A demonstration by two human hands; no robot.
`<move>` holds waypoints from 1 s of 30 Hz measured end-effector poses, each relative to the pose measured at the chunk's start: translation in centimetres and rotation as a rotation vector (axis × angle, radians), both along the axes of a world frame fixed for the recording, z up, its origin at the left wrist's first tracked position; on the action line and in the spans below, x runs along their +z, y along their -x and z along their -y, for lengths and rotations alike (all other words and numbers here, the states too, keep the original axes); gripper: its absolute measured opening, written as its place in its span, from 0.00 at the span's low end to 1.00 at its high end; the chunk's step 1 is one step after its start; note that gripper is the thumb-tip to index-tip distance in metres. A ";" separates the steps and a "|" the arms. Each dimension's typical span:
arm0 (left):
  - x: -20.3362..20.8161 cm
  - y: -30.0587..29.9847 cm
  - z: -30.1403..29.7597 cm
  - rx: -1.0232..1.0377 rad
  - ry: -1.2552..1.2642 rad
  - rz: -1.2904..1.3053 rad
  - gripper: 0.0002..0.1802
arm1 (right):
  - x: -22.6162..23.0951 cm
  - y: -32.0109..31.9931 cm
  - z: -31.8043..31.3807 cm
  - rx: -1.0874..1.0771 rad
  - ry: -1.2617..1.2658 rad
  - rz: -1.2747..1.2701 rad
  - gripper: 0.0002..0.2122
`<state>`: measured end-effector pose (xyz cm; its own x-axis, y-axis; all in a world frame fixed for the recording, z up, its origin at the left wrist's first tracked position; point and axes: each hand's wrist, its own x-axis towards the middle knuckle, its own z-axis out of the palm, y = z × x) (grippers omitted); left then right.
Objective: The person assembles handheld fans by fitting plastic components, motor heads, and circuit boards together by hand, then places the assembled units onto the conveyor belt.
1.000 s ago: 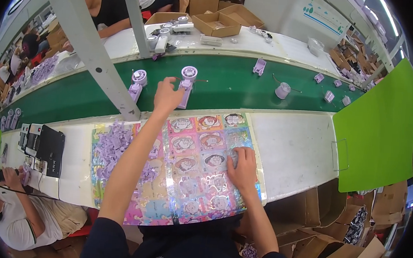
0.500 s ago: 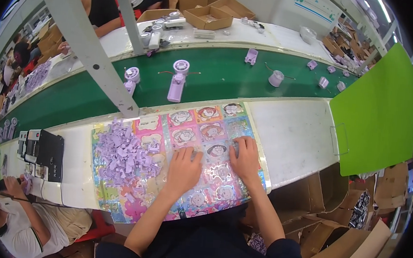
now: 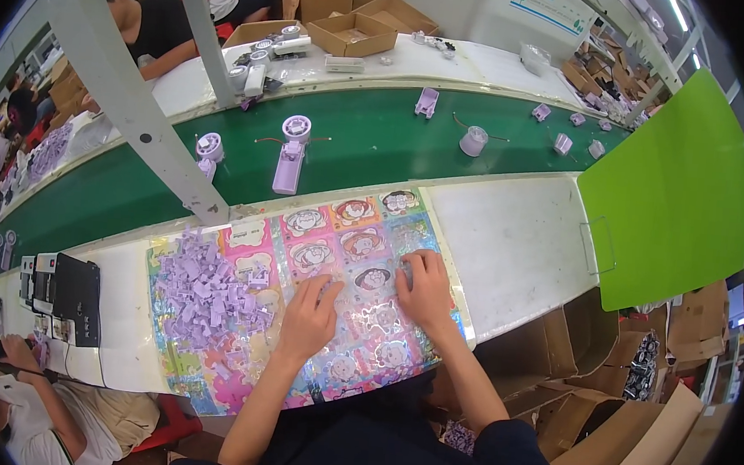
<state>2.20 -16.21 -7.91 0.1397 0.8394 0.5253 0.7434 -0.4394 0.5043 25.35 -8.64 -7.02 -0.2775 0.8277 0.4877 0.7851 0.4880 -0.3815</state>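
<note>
A colourful, shiny sheet (image 3: 384,354) printed with cartoon pictures covers the bench in front of me. My left hand (image 3: 310,315) rests palm down on its middle, fingers slightly bent and thumb apart from the index finger. Further right, my right hand (image 3: 426,294) lies on the sheet near its right edge, with bent fingers and the thumb held away. I see nothing held in either hand, though the undersides of the fingers are hidden. A heap of small lilac plastic parts (image 3: 203,293) lies on the left part of the sheet, nearest my left hand.
Beyond the bench runs a green conveyor belt (image 3: 370,149) carrying a lilac fan assembly (image 3: 289,160) and other lilac parts. A metal post (image 3: 137,109) rises at left, near a black device (image 3: 77,297). A green panel (image 3: 667,199) and cardboard boxes (image 3: 596,333) stand right; a co-worker sits left.
The whole view has shifted, so the bench and belt appear further left. My left hand's fingers have spread a little. My right hand stays at about the same spot on the sheet.
</note>
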 end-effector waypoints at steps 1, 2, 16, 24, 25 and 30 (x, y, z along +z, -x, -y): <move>-0.1 0.0 0.0 0.000 0.000 -0.002 0.23 | 0.1 -0.3 -0.4 0.035 0.017 -0.001 0.11; -0.1 0.1 0.0 0.018 -0.009 -0.011 0.23 | 0.2 -0.5 -1.0 0.074 0.033 -0.007 0.12; 0.3 -0.4 -0.5 0.050 -0.015 -0.101 0.18 | 3.6 -11.8 -27.0 -0.255 -0.144 0.532 0.34; 0.4 0.0 -0.4 0.007 0.007 -0.102 0.20 | 2.6 -7.8 -28.1 -0.260 0.121 0.389 0.28; 0.5 0.2 -0.3 0.020 0.011 -0.098 0.20 | 2.7 -7.0 -27.7 -0.223 0.078 0.393 0.24; 1.2 -0.2 -0.6 0.049 -0.093 -0.138 0.20 | 4.7 -5.2 -24.2 -0.003 0.136 0.236 0.24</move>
<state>2.44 -15.64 -6.68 0.1759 0.7956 0.5797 0.8242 -0.4411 0.3552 30.52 15.61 -2.30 -0.3678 0.8821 0.2942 0.8615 0.4424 -0.2491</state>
